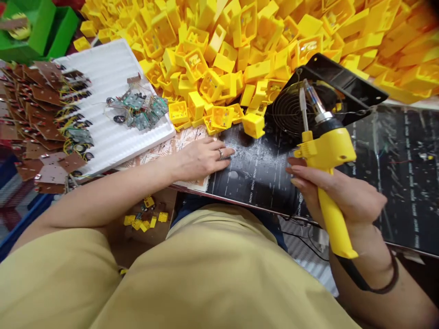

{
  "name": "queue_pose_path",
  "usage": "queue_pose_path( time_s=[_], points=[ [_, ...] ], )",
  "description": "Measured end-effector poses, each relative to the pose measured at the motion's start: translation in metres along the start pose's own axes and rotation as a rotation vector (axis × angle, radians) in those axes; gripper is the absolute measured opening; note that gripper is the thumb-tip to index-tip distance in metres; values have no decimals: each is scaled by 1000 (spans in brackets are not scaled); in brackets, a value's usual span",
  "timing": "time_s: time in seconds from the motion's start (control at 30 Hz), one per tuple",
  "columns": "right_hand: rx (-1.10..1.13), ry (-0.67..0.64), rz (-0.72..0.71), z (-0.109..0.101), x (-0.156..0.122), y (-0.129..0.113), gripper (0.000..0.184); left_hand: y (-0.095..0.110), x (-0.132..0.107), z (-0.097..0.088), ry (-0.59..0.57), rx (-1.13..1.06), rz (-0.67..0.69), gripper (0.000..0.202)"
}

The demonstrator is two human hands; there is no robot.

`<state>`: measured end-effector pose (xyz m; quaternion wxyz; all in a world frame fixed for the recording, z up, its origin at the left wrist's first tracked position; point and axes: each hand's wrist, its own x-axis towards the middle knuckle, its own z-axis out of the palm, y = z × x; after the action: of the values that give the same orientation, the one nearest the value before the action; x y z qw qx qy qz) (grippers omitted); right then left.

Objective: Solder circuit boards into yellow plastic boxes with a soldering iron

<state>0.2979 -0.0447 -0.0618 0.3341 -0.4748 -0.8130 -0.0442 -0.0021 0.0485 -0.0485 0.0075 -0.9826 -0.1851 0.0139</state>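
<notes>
Head view, reading from the left: the green bin point(37, 32) sits at the far corner, then the brown boards point(44, 119) lie fanned in a stack beside the white foam tray point(109, 132), which carries a small cluster of wired green circuit boards point(140, 109). Your left hand point(202, 157) lies flat and empty, fingers spread, on the edge of the dark mat point(260, 169) that covers the worktop, just short of the nearest yellow housing point(254, 125) at the foot of the big yellow pile point(260, 41). Keep that hand low and well back from the hot end while the iron is raised. Your right hand point(338, 192) is clenched around the grip of the yellow soldering gun point(325, 160), which points up and away from you, its tip point(308, 93) in front of the black fume fan point(308, 105). Judging by that pose, the iron is idle above the mat and not touching any work; hold it with the wrist straight, finger off the feed lever until a joint is under the tip, and let the cord point(363, 278) hang free of your lap. A few loose yellow parts point(146, 219) lie below the worktop edge on a cardboard surface by your knee.
</notes>
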Motion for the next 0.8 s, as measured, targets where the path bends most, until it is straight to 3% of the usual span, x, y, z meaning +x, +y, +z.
queue_pose_path(
  time_s=[0.07, 0.17, 0.3, 0.43, 0.53, 0.6, 0.73, 0.8],
  points=[
    [-36, 57, -113, 4, 8, 2, 20, -1, -6, 1, 104, -3, -80, 35],
    [-28, 71, -179, 13, 21, 3, 21, -9, 2, 4, 220, -26, -379, 43],
    [-150, 52, -228, 30, 40, 10, 25, -23, 37, 8, 133, -129, -549, 62],
    [-310, -72, -288, 52, 54, 28, 24, -33, 58, 3, 104, -143, -612, 52],
    [-297, -179, -242, 66, 57, 43, 19, -32, 50, 0, 150, -136, -500, 46],
    [-277, -230, -188, 69, 57, 46, 20, -26, 37, 4, 186, -178, -293, 43],
    [-349, -241, -215, 54, 52, 28, 20, -15, 7, 20, 194, -313, 224, 34],
    [-315, -231, -301, 41, 48, 14, 19, -13, -4, 25, 236, -363, 250, 35]
  ],
)
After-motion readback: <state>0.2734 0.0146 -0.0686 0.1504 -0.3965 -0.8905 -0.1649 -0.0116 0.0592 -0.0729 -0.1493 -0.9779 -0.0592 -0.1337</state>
